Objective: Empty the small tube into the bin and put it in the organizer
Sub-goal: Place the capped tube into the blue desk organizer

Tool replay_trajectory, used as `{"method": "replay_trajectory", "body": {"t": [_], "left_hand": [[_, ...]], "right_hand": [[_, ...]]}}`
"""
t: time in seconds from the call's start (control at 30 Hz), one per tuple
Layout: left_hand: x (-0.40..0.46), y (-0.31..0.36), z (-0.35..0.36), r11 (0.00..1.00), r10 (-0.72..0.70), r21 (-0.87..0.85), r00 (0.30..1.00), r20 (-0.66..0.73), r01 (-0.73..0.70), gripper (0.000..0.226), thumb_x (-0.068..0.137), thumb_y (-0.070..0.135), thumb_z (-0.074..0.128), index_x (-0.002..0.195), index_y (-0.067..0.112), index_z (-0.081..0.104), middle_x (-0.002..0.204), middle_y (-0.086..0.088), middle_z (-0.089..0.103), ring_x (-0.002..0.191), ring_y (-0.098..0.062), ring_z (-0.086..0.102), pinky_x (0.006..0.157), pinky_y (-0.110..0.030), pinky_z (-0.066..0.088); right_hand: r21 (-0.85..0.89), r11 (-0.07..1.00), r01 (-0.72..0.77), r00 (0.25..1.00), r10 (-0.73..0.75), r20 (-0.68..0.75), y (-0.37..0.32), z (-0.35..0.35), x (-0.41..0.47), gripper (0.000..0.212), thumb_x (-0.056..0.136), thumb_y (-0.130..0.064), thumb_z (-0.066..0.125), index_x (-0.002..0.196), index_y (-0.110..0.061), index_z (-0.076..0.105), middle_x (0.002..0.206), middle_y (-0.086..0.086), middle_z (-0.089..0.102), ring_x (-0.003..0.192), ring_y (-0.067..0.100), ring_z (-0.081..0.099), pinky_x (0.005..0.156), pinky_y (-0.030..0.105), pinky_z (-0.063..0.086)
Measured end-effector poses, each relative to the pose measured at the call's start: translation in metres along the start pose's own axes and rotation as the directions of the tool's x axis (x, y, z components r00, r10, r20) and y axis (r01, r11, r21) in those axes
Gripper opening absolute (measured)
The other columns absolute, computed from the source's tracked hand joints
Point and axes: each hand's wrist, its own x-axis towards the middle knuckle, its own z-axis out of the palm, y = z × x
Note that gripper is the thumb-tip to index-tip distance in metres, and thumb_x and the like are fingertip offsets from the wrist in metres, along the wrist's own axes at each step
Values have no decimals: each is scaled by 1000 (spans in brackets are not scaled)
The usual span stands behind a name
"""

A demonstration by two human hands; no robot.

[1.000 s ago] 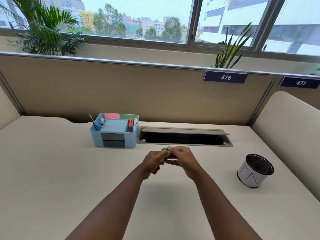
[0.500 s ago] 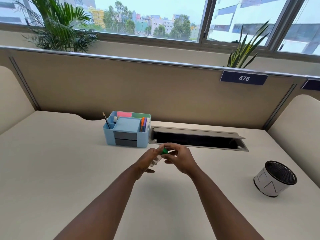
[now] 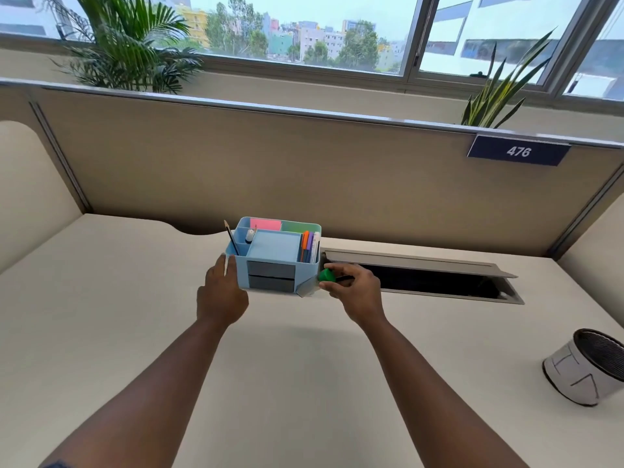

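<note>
Head view looks down on a cream desk (image 3: 101, 332) that fills most of the scene, backed by a tan partition (image 3: 270, 170) at twelve o'clock carrying a dark plate marked 476 (image 3: 518, 151). A recessed cable tray (image 3: 422, 278) with its lid raised lies at one o'clock from the hands. At four o'clock, near the right edge, stands the bin (image 3: 587, 369), white-walled with a black mesh inside. The blue organizer (image 3: 275, 255) sits at centre, with pens, a pencil, coloured notes and a small white bottle standing in its compartments.

The left hand (image 3: 221, 292) rests against the organizer's nine o'clock side, fingers loosely extended with something thin and whitish between them; what it is cannot be told. The right hand (image 3: 356, 292) is at the organizer's three o'clock corner, fingers curled round the small tube (image 3: 315, 285), whose green cap (image 3: 327, 275) shows just beside the thumb. The tube's pale body points toward the organizer's lower right corner, touching or nearly touching it.
</note>
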Motion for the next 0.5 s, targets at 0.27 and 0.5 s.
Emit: {"method": "replay_trajectory", "body": {"t": [0.27,0.5], "left_hand": [[32,-28,7,996,63,61,995,80,-68,77,83,4,51,146,14,7,159,-4,3,139,-27,23,98,-49,44],[39,-37,25,989,143,-23,990,-17,-143,63,86,2,47,143,9,21,154,-10,27,134,-28,36,98,-42,47]], "right_hand": [[-63,997,52,997,-54,-45,-16,43,29,36,71,-9,76,106,-12,68,108,15,69,83,31,66,83,43,56],[-91,991,98,993,-104,-59,-30,70,53,32,74,-9,72,105,-11,68,101,11,68,76,24,67,92,37,51]]}}
